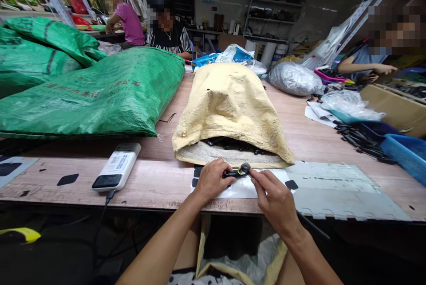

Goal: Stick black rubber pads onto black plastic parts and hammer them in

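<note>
Farthest to the left of the left hand, a bulging green woven-plastic sack with red printing (89,94) lies on the pale wood-grain tabletop (156,183). Nearer that hand, but well apart from it, is a white rectangular power bank with a dark end panel (116,167), a black cable (107,198) plugged into its near end. Beyond these, two people sit, one in a purple shirt (129,21), the other in a black-and-white striped top (169,39).

The left hand (213,178) is closed, thumb and fingers pinching the dark shaft of a small black part with a round head and a yellow ring (240,171). The part lies sideways between the hands, its head toward the right, above a white sheet (244,189). Just beyond both hands, a cream-yellow woven sack (233,107) opens toward them, black pieces (229,145) showing inside its mouth.

The right hand (274,196) has its thumb and index finger nearly together at the round head; whether they grip or merely touch it, I cannot tell. Just right of that hand are a black rounded patch (292,185) and a greyish translucent mat (346,192). Farther right and beyond are a heap of slender black pieces (361,143) and a blue plastic bin (406,156).
</note>
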Available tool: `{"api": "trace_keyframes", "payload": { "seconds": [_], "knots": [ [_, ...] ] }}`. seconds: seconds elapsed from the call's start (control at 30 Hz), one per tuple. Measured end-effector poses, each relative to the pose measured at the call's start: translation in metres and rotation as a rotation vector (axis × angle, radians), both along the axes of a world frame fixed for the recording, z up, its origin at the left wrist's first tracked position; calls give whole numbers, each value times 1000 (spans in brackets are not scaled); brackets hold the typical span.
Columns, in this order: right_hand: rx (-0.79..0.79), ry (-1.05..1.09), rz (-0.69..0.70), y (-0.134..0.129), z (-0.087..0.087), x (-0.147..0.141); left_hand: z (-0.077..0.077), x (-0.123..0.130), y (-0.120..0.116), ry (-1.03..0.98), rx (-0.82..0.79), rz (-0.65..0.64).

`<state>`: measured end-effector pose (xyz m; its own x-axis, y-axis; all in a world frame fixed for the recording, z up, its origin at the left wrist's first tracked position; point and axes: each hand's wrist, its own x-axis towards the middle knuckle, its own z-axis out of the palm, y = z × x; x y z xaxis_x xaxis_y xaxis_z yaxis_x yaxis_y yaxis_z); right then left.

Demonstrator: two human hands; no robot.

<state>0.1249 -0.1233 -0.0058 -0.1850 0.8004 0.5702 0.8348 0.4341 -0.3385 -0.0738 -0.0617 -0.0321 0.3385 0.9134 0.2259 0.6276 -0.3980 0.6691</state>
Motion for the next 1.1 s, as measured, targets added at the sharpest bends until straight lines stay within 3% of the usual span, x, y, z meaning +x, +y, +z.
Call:
{"api": "trace_keyframes", "payload": {
  "seconds": [0.13,0.3,0.47,0.6,0.83,1.1],
  "knots": [
    [38,76,51,1,4,-9,1,0,0,10,-3,-5],
    [-71,-3,65,5,-1,-15,3,0,0,21,-9,-7],
    [1,25,-53,19,0,3,2,-1,0,-24,-28,-12],
    [8,-56,-130,38,-11,27,1,-2,1,-31,-35,-11],
    [-33,-110,-75,58,-37,48,2,-1,1,-30,-39,-7],
    [-5,-95,-69,56,-39,45,1,-2,1,-11,-23,-15]
  ]
}}
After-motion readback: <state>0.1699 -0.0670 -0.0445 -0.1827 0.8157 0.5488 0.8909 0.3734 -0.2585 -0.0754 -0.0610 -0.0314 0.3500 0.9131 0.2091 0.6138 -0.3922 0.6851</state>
